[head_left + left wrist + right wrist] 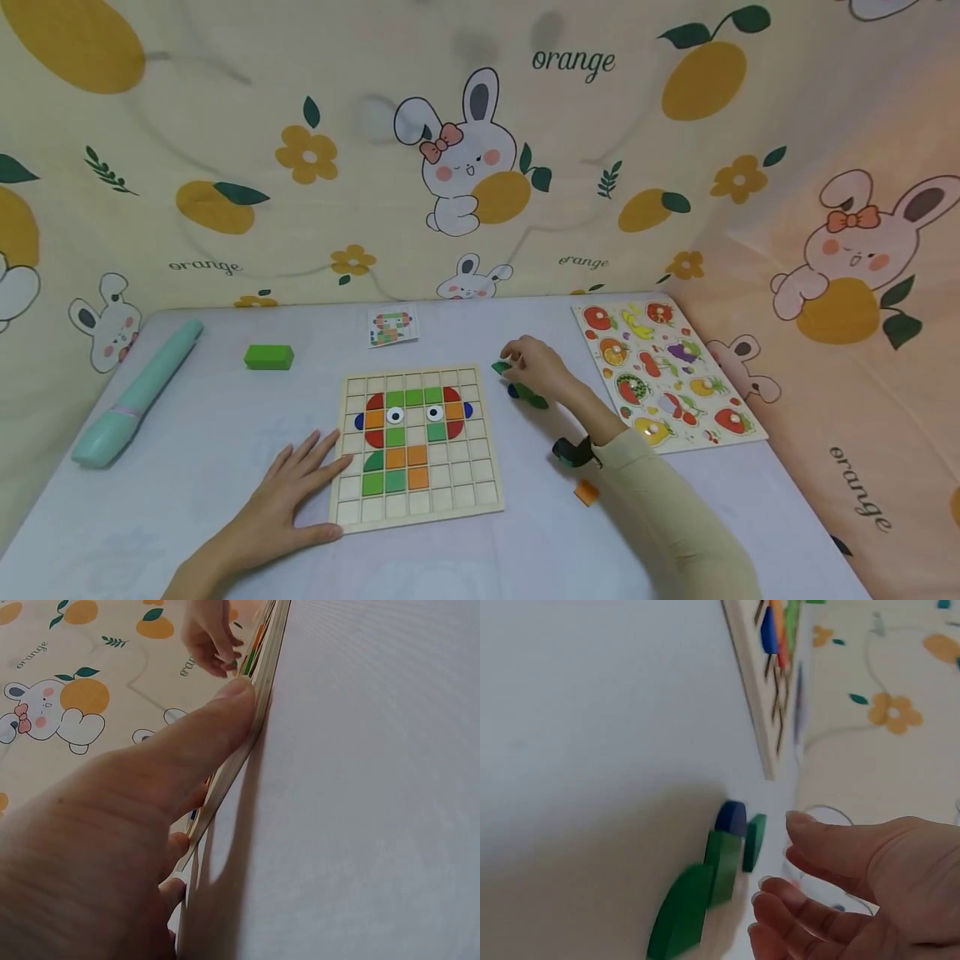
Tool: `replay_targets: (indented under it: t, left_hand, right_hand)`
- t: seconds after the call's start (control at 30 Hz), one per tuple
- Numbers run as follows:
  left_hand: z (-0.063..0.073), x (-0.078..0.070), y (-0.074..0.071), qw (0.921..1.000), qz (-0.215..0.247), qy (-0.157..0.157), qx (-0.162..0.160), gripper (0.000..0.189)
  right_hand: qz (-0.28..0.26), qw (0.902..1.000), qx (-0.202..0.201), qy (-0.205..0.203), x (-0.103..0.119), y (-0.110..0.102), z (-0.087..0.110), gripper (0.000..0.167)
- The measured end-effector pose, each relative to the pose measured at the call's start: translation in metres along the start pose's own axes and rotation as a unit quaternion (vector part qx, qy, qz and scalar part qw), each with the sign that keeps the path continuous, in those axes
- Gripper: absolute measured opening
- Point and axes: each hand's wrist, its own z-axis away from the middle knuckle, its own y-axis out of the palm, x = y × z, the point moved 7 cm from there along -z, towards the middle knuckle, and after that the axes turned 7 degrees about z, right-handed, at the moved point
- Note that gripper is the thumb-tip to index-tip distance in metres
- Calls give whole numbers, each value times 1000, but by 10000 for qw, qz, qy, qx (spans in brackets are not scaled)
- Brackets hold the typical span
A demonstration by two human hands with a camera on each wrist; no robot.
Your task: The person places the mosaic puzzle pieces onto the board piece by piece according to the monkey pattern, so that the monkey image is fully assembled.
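A wooden grid board [463, 473] lies flat, with coloured square and rounded tiles set in some of its cells. My left hand [279, 504] rests at the board's left side, fingers spread and thumb at the near corner; its thumb [187, 735] lies along the edge in the left wrist view. To the right of the board, my right hand [540, 367] hovers by a small group of loose pieces. These are a green piece [755, 843], a dark blue rounded piece [731, 817], a green block [722, 866] and a green rounded piece [681, 911]. The thumb and fingers are parted beside them, gripping nothing visible.
A pattern card [392, 326] lies behind the board. Left of it are a green block [269, 357] and a long mint-coloured case [138, 396]. A fruit picture board [663, 375] lies at the right. An orange piece [587, 492] sits near my right forearm, which wears a black strap [572, 452].
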Motion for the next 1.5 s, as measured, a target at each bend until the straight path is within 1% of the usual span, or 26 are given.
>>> replay_targets:
  t: [0.1, 0.2, 0.37, 0.47, 0.53, 0.6, 0.67, 0.7, 0.73, 0.8, 0.87, 0.97, 1.03, 1.13, 1.23, 1.33, 1.5]
  left_hand:
    - [0, 0, 0, 10000, -16, 18, -11, 85]
    - [0, -1, 0, 10000, -27, 57, -21, 85]
    - [0, -1, -1, 10000, -13, 39, -12, 85]
    - [-1, -1, -1, 10000, 2, -5, -14, 84]
    - [-1, -1, -1, 10000, 24, -8, -10, 84]
    - [0, -1, 0, 10000, 18, 13, 0, 84]
    - [0, -1, 0, 10000, 16, 44, 0, 85]
    - [1, -1, 1, 10000, 1, 62, -7, 85]
    - [1, -1, 1, 10000, -17, 68, -8, 85]
    - [1, -1, 0, 10000, -28, 82, -38, 85]
    - [1, -1, 0, 10000, -30, 77, -47, 85]
    - [1, 0, 0, 10000, 0, 58, -44, 85]
    - [0, 0, 0, 10000, -3, 55, -36, 85]
    - [0, 0, 0, 10000, -22, 62, -39, 85]
    - [0, 0, 0, 10000, -60, 67, -43, 85]
    - [0, 0, -1, 10000, -50, 48, -57, 85]
    - [0, 0, 0, 10000, -26, 28, -22, 85]
  right_hand:
    - [190, 9997, 125, -66, 3, 9, -12, 23]
    - [359, 9992, 184, -52, 5, 16, -19, 17]
    - [552, 9976, 406, 12, 9, 19, -22, 13]
    - [503, 9978, 429, 43, 10, 18, -22, 16]
    - [357, 9990, 275, 28, 10, 17, -20, 19]
    - [117, 9999, -15, -46, 13, 14, -16, 20]
    - [-323, 9990, -281, -158, 20, 11, -9, 18]
    - [-584, 9974, -345, -247, 25, 10, -5, 17]
    - [-859, 9952, -327, -350, 31, 11, -1, 16]
    - [-1428, 9880, -68, -593, 47, 16, 9, 12]
    - [-1950, 9769, 368, -797, 64, 26, 22, 10]
    - [-2380, 9614, 1012, -938, 85, 43, 41, 12]
    - [-2417, 9568, 1274, -990, 95, 53, 53, 11]
    - [-2344, 9546, 1569, -963, 105, 66, 65, 9]
    - [-2376, 9525, 1702, -851, 110, 73, 71, 10]
    - [-2355, 9540, 1668, -814, 112, 77, 73, 9]
    - [-2076, 9609, 1577, -932, 114, 81, 72, 7]
